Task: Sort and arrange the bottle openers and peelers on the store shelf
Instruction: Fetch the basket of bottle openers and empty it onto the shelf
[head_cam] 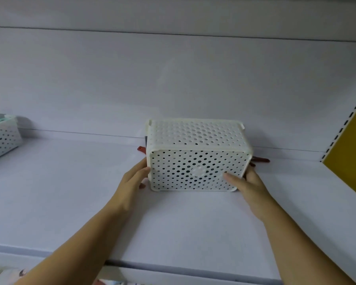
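Item: basket, white, perforated. Standing tipped on shelf, base facing camera, mouth facing back wall and lying close against it.

Left hand: gripping basket's left side, thumb pressing on near left edge, fingers curling round the side below.

Right hand: gripping basket's right side, thumb lying on the base near its lower right corner, fingers wrapping round the right wall.

Red tip: sticking out on shelf just left of basket, by the wall; rest hiding behind basket. Kind of tool: cannot tell.

Red handle: poking out on shelf just right of basket, past the right fingers. Kind of tool: cannot tell.

Second basket: same white perforated make, sitting at far left of shelf, well apart, holding something pale green, partly cropped by the edge.

Yellow panel: closing off shelf at right, running beside slotted upright.
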